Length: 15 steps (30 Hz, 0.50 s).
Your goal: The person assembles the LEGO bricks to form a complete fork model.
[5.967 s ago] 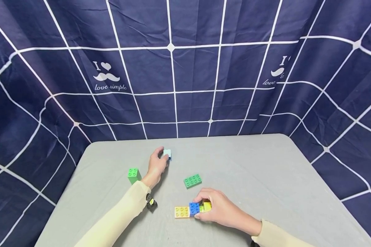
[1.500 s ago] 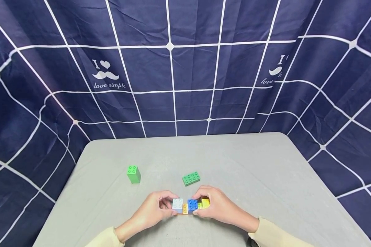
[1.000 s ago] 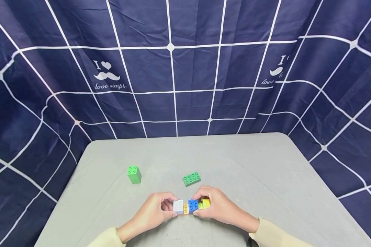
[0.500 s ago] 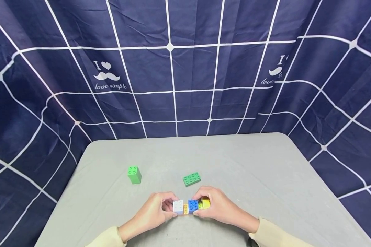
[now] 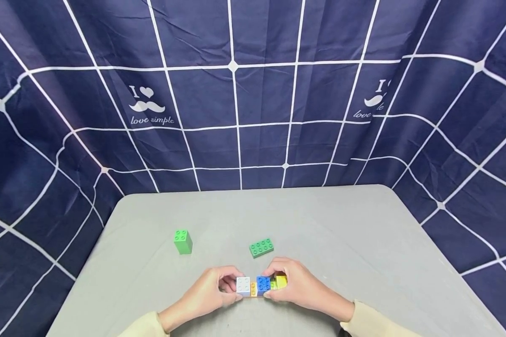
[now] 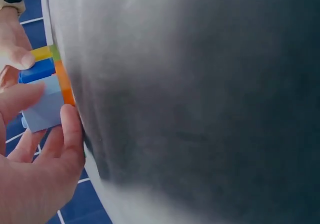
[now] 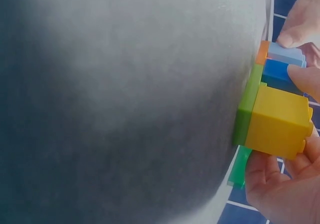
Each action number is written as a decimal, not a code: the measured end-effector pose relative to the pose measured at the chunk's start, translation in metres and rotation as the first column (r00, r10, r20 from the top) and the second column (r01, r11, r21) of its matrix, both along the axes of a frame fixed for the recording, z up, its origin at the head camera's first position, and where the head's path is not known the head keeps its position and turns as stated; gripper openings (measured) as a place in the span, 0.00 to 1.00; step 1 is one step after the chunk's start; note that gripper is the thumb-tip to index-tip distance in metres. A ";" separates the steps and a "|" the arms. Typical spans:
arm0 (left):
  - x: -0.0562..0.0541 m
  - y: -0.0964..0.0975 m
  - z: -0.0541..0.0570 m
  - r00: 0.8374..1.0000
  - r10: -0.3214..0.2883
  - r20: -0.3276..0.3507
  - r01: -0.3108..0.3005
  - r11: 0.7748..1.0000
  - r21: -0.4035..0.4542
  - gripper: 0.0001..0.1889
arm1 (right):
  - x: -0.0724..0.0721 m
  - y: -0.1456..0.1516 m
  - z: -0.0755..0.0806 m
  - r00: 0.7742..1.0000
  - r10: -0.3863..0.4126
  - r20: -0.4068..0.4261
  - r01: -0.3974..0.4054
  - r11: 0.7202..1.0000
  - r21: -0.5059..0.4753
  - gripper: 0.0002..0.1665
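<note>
A row of toy building bricks lies near the front of the table. My left hand (image 5: 206,291) grips a pale blue brick (image 5: 243,285), which sits on the left end of an orange brick (image 5: 253,289); a strip of orange shows beside it. With thumb and index finger my right hand (image 5: 301,286) pinches the dark blue brick (image 5: 263,283), placed where orange meets lime. In the right wrist view a tall yellow brick (image 7: 277,124) stands on the flat lime green brick (image 7: 247,112), under the curve of my right hand. The left end of the orange brick is hidden.
A dark green brick (image 5: 261,248) lies flat on the grey table (image 5: 341,224), beyond my hands. Farther left a tall bright green brick (image 5: 183,242) stands upright. Behind the table hangs a navy curtain (image 5: 265,98) with white lines.
Six seconds ago my left hand was at the pale blue brick far back; that brick is now on the orange one. My right hand stays at the dark blue brick. Lately both hands barely move.
</note>
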State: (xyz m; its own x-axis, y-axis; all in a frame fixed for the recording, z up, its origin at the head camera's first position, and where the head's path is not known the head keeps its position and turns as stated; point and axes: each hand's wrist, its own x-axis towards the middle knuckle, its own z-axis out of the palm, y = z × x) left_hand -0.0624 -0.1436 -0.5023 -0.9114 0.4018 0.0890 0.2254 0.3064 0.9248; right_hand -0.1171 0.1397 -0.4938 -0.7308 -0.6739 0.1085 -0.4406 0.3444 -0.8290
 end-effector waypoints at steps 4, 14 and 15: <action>-0.001 -0.001 0.000 0.999 0.001 0.032 -0.001 1.000 0.009 0.13 | -0.001 0.001 0.000 1.000 -0.008 -0.006 0.008 1.000 0.017 0.17; 0.003 -0.001 -0.001 1.000 0.012 0.021 -0.013 0.997 0.076 0.10 | -0.003 0.005 -0.001 0.997 0.060 -0.038 -0.057 0.995 0.077 0.15; 0.002 0.000 -0.001 1.000 0.011 0.018 -0.012 0.997 0.075 0.10 | -0.006 0.007 0.000 0.996 0.082 -0.024 -0.079 0.992 0.101 0.15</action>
